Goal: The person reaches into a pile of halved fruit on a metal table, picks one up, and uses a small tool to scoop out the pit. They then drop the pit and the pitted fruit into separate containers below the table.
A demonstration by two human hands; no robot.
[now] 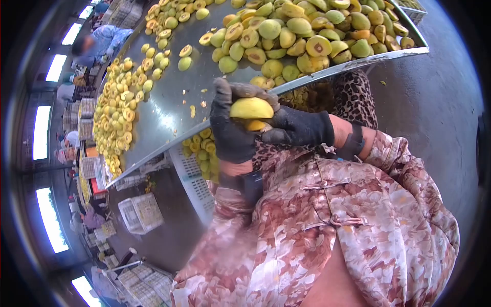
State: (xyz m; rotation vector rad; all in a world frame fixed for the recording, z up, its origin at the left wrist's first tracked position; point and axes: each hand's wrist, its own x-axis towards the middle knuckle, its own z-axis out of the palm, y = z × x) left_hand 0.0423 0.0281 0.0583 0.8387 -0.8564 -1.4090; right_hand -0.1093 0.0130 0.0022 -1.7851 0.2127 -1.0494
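Between my gloved hands is a yellow stone fruit (250, 108), with a dark gap separating its upper part from a smaller orange-yellow part below. My left hand (230, 120), in a dark, soiled glove, wraps round it from the left and over the top. From the right, my right hand (299, 125), also dark-gloved, closes its fingers and thumb against the fruit's side. Whether a small tool is in that hand is hidden. Just beyond my hands runs the edge of a metal table (169, 102) carrying many halved fruits (318, 46), some showing brown centres.
Under the table edge, a white plastic crate (192, 179) stands beside more yellow-green fruit (204, 153). Another white crate (140, 214) is on the floor at left. A person in blue (110, 38) is at the table's far side. Leopard-print fabric (354, 97) shows near my right arm.
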